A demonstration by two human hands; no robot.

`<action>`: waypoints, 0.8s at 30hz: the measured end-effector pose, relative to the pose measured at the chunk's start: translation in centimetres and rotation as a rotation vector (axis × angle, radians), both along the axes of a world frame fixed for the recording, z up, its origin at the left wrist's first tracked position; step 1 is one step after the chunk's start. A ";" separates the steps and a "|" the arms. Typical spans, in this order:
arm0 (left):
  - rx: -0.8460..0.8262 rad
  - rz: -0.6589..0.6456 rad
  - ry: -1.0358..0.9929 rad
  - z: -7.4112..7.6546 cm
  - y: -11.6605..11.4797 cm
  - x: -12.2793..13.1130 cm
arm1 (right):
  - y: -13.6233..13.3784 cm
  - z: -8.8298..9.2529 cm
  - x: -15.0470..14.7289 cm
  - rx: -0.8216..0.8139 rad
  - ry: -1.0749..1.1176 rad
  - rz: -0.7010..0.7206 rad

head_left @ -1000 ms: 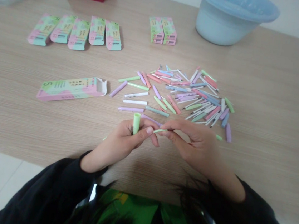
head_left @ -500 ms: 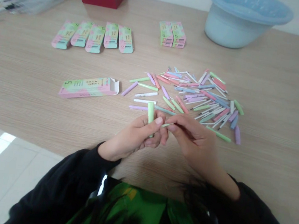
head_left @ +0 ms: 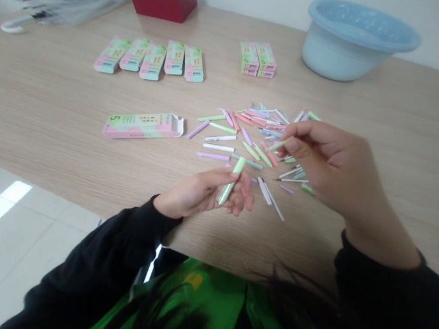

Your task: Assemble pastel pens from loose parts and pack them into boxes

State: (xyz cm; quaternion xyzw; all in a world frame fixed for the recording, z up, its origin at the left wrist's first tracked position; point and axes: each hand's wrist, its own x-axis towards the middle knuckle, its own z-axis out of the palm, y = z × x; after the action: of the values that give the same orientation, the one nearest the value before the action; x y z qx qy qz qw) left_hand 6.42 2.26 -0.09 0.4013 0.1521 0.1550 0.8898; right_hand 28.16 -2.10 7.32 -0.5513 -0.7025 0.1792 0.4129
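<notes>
My left hand (head_left: 217, 188) is closed on a short, thick, light green pen part (head_left: 239, 166), held upright at a tilt between thumb and fingers. To the right and higher, my right hand (head_left: 323, 155) pinches a thinner light green pen piece (head_left: 281, 143) over the pile. Under and around that hand lie many loose pen parts (head_left: 252, 151) in green, purple, pink, blue and white, with thin white refills (head_left: 273, 199) among them. The right hand hides much of the pile. Left of the pile rests a pink-and-green pen box (head_left: 140, 125), its end flap open.
Several like boxes (head_left: 152, 62) lie in a row at the back left. Stacked boxes (head_left: 258, 58) stand at the back centre. Behind are a blue basin (head_left: 335, 51), a red container (head_left: 164, 5) with plastic bags and a clear umbrella (head_left: 74, 8).
My right hand has moved away from the left, up and to the right over the pile, with the thin green piece in it. The left hand keeps its green part, now tilted more.
</notes>
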 end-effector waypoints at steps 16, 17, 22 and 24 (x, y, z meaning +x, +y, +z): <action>0.420 -0.063 0.037 -0.4 -0.2 0.2 | -0.4 0.0 -0.5 -0.034 -0.216 0.195; 0.437 -0.069 0.051 -0.3 -0.2 0.1 | -0.4 -0.1 -0.6 -0.039 -0.218 0.221; 0.522 -0.083 0.079 0.3 -0.3 0.1 | -0.4 -0.7 -1.0 -0.043 -0.198 0.339; 0.550 -0.049 0.072 0.4 -0.3 0.1 | -0.5 -1.0 -1.0 -0.057 -0.184 0.398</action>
State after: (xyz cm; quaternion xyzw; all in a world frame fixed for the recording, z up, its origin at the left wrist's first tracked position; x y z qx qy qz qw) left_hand 6.52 1.98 0.32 0.6367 0.1260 0.1548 0.7449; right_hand 27.11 -2.56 6.35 -0.4274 -0.8268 0.2258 0.2877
